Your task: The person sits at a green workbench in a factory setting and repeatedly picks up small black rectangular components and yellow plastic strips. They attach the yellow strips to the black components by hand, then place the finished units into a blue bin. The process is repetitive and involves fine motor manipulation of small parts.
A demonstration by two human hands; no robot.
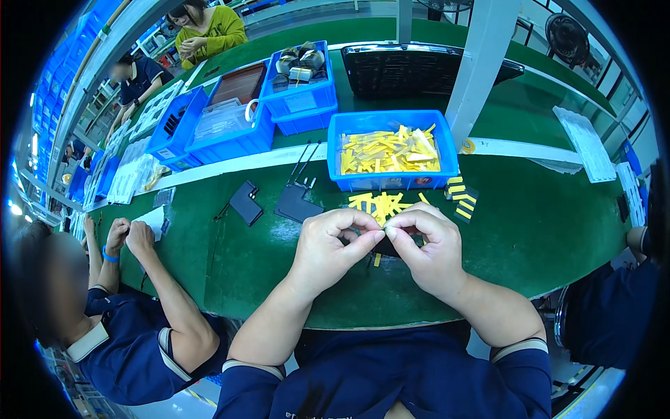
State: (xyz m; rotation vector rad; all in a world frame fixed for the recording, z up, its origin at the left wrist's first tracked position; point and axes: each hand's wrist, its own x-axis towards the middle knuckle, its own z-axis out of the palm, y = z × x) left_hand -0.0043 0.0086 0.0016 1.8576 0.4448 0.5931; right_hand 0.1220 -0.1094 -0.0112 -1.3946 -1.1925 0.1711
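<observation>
From here I see a dark navy, short-sleeved fabric shirt (401,363), sleeves edged with a cream left cuff band (255,367) and matching right cuff band (520,347). Small white lettering (317,417) on chest, partly cut off. Forearms (269,321), left hand (324,248), right hand (433,248): bare.

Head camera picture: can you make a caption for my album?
Left hand and right hand pinch close together over a green table, yellow strips scattered before a blue bin of more.
</observation>
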